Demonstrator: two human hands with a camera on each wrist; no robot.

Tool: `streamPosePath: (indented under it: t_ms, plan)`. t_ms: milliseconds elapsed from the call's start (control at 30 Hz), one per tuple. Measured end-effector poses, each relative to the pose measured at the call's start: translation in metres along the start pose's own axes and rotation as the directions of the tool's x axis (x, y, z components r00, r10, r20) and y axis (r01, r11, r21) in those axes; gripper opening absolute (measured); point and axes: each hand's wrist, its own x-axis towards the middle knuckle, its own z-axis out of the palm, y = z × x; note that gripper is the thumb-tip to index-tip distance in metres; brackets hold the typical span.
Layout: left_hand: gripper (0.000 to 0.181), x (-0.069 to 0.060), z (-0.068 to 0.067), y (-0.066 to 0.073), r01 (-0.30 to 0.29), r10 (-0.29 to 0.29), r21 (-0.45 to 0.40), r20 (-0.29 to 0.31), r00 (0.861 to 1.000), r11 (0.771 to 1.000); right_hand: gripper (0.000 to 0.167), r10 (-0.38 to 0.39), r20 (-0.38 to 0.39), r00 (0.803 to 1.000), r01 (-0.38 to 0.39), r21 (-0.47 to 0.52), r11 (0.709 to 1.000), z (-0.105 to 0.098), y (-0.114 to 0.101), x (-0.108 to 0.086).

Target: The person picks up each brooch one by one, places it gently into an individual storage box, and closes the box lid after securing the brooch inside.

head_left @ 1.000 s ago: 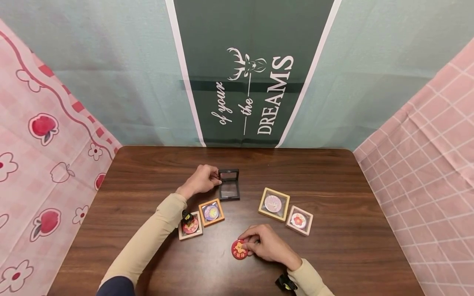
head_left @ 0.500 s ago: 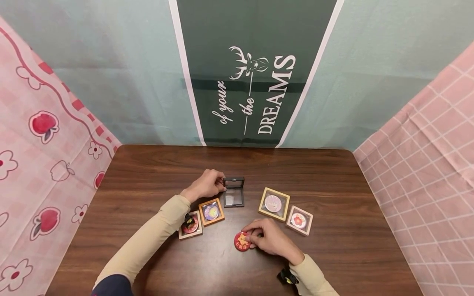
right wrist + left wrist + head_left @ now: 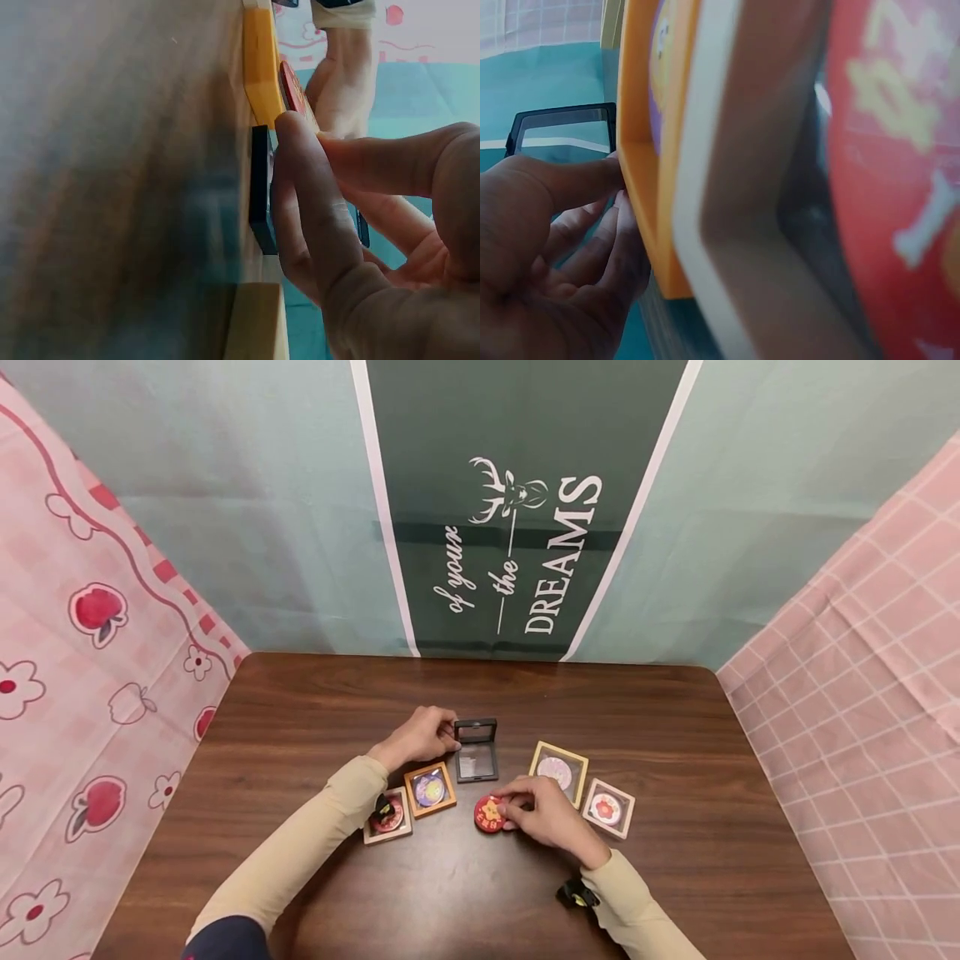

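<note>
My right hand (image 3: 547,814) pinches a red round badge (image 3: 489,815) with a yellow star-like figure, between thumb and fingers. In the right wrist view the badge (image 3: 295,88) is tilted and held above the table. Just beyond it, a black square display case (image 3: 477,762) lies on the table with its clear-windowed lid raised at the back. My left hand (image 3: 422,735) holds the left side of this case near the hinge. In the left wrist view the raised lid (image 3: 562,127) shows past the fingers, but the fingertips' contact is partly hidden by an orange frame (image 3: 641,142).
Left of the black case lie the orange-framed case (image 3: 431,789) and a pale-framed case (image 3: 387,837), each with a badge inside, the latter under the left wrist. On the right are a yellow-framed case (image 3: 577,771) and a pale pink-framed case (image 3: 626,817). Curtains surround the table (image 3: 420,910).
My left hand has shifted the open black case slightly right and towards me. My right hand has carried the red badge forward, close to the case's near edge.
</note>
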Motion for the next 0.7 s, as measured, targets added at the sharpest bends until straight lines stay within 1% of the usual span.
streamPosePath:
  t_ms: [100, 300, 500, 600, 700]
  plan:
    - [0.014, 0.000, 0.000, -0.002, -0.004, 0.004, -0.012, 0.003, 1.000, 1.000, 0.020, 0.000, -0.029, 1.000, 0.000, -0.001, 1.000, 0.000, -0.001, 0.008]
    - [0.013, 0.001, 0.000, -0.004, -0.007, 0.007, -0.030, 0.000, 1.000, 1.000, 0.019, 0.045, -0.069, 0.997, -0.040, 0.064, 0.997, 0.002, -0.003, 0.028]
    - [0.014, 0.002, -0.001, -0.001, 0.014, -0.014, -0.052, -0.005, 1.000, 0.999, 0.014, 0.085, -0.132, 0.988, -0.078, 0.056, 0.995, 0.005, -0.004, 0.049]
    - [0.014, 0.002, -0.001, 0.000, 0.022, -0.023, -0.050, -0.009, 1.000, 0.998, 0.012, 0.097, -0.173, 0.980, -0.089, 0.053, 0.995, 0.006, -0.004, 0.058]
    - [0.015, 0.002, -0.001, 0.001, 0.031, -0.032, -0.046, -0.009, 0.999, 0.998, 0.010, 0.106, -0.210, 0.972, -0.103, 0.027, 0.994, 0.005, -0.003, 0.064]
